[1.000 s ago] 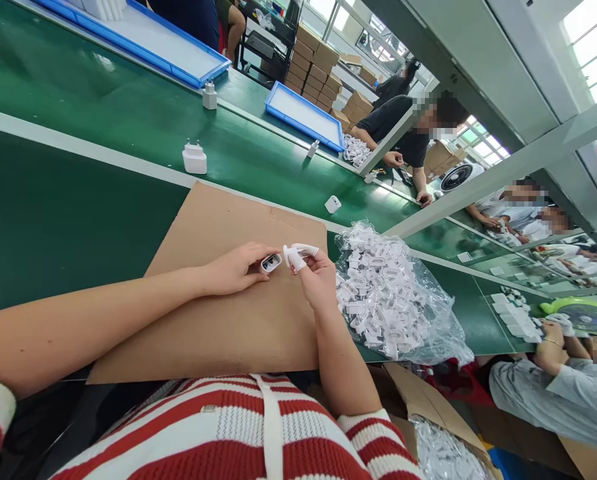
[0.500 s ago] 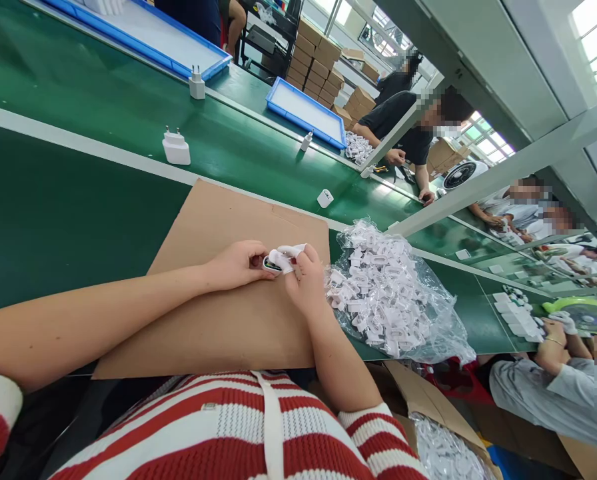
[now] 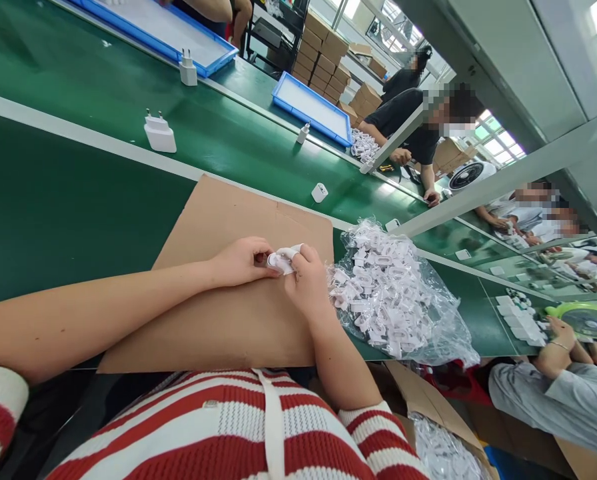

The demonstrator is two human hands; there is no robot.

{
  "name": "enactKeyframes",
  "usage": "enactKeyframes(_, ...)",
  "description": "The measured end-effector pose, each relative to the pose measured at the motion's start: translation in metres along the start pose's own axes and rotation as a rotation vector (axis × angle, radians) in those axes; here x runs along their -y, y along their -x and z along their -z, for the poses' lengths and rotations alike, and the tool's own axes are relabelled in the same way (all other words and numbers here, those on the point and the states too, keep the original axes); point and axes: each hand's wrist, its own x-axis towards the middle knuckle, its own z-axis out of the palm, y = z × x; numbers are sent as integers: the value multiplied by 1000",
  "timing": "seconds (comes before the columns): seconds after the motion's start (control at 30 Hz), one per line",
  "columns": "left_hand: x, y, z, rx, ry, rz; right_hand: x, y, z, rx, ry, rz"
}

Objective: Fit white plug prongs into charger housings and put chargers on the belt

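Note:
Above a brown cardboard sheet (image 3: 218, 220), my left hand (image 3: 241, 261) pinches the left end of a small white charger housing (image 3: 274, 261). My right hand (image 3: 306, 273), with white coverings on some fingers, is closed around the housing's right side. Its fingers hide much of the piece, and the green inside of the housing does not show. Right of my right hand lies an open clear plastic bag (image 3: 443, 313) filled with white plastic parts (image 3: 383, 287).
White chargers (image 3: 160, 135) stand spaced along the green belt (image 3: 238, 153) beyond the cardboard. Blue-rimmed trays (image 3: 312, 128) lie behind it. A slanting metal post (image 3: 488, 180) rises at the right. Several people sit farther off.
The chargers on the belt have shifted left, and another white piece shows near the post. My fingers have closed over the housing, whose green inside was visible before.

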Motion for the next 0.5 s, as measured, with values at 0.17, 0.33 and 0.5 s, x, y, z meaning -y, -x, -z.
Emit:
enactKeyframes(0.17,1,0,0,-6,-4,-13,-3,0,-2,-22,-27,-12)
enactKeyframes(0.33,2,0,-1,-4,2,-19,-6,-3,-3,45,-17,19)
enactKeyframes(0.5,1,0,-1,-12,5,-11,-3,-8,0,97,75,48)
